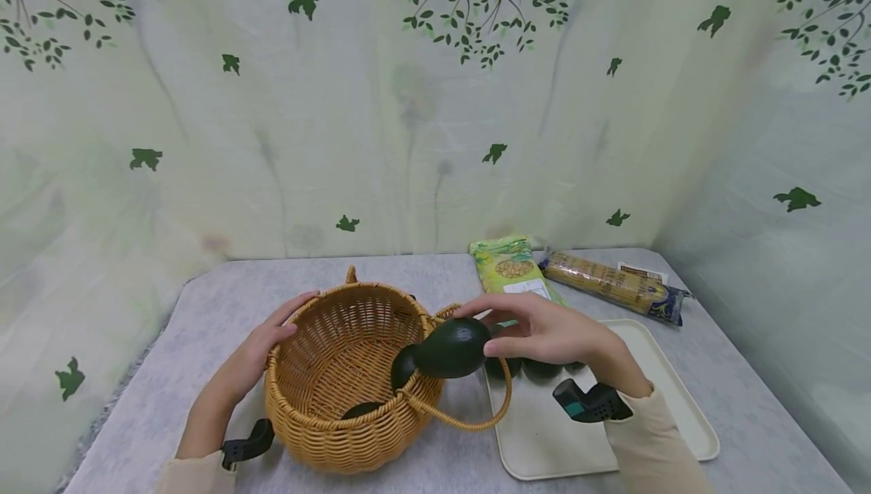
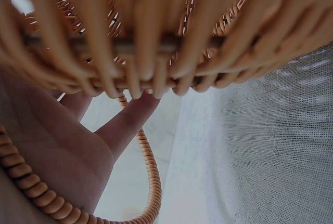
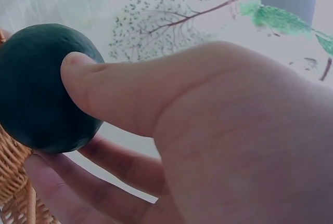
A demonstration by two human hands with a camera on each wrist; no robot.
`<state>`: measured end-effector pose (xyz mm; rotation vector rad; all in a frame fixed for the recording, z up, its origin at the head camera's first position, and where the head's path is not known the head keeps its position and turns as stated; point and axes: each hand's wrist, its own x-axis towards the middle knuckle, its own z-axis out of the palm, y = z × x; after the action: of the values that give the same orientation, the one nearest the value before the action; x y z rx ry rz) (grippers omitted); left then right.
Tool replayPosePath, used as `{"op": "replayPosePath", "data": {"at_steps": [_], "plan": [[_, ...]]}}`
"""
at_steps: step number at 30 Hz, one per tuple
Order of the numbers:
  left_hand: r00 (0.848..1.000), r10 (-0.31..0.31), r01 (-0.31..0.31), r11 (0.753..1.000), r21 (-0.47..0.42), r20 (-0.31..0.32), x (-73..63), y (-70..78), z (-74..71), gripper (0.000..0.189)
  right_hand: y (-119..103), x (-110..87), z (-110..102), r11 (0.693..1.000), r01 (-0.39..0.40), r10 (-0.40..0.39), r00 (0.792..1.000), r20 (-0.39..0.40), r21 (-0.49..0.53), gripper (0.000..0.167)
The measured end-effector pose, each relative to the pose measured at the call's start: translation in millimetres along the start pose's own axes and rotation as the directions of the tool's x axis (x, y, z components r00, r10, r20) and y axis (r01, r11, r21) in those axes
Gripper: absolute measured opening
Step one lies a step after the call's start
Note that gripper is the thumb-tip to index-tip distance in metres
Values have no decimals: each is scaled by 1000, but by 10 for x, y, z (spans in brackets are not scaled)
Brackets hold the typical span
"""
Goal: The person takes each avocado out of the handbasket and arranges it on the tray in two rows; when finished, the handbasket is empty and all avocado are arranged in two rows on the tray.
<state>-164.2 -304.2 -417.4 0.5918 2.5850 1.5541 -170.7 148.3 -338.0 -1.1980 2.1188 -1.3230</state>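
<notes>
My right hand (image 1: 544,331) pinches a dark green avocado (image 1: 452,348) between thumb and fingers, over the right rim of the wicker basket (image 1: 354,437). In the right wrist view the thumb presses on the avocado's (image 3: 41,89) side, with fingers beneath. A second avocado (image 1: 404,367) shows behind the held one at the basket's right inside, and another (image 1: 361,409) lies low inside, partly hidden by the front rim. My left hand (image 1: 255,354) rests against the basket's left rim, fingers extended. The left wrist view shows this hand (image 2: 67,146) close under the weave (image 2: 151,37).
A white tray (image 1: 551,445) stands right of the basket, with several avocados (image 1: 542,370) at its far left, partly behind my right hand. A green-yellow packet (image 1: 510,263) and a long pasta packet (image 1: 609,282) lie at the back. One basket handle (image 1: 469,426) hangs towards the tray.
</notes>
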Motion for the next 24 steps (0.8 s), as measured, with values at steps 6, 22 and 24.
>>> {"op": "replayPosePath", "data": {"at_steps": [6, 22, 24], "plan": [[1000, 1, -1, 1000, 1, -1, -3, 4, -2, 52, 72, -124, -21, 1000, -10, 10, 1000, -4, -11, 46], [1000, 2, -2, 1000, -21, 9, 8, -14, -10, 53, 293, -519, -93, 1000, -11, 11, 1000, -19, 14, 45], [1000, 2, -2, 1000, -20, 9, 6, -18, -9, 53, 313, -571, -108, 999, -19, 20, 1000, -21, 32, 45]]}}
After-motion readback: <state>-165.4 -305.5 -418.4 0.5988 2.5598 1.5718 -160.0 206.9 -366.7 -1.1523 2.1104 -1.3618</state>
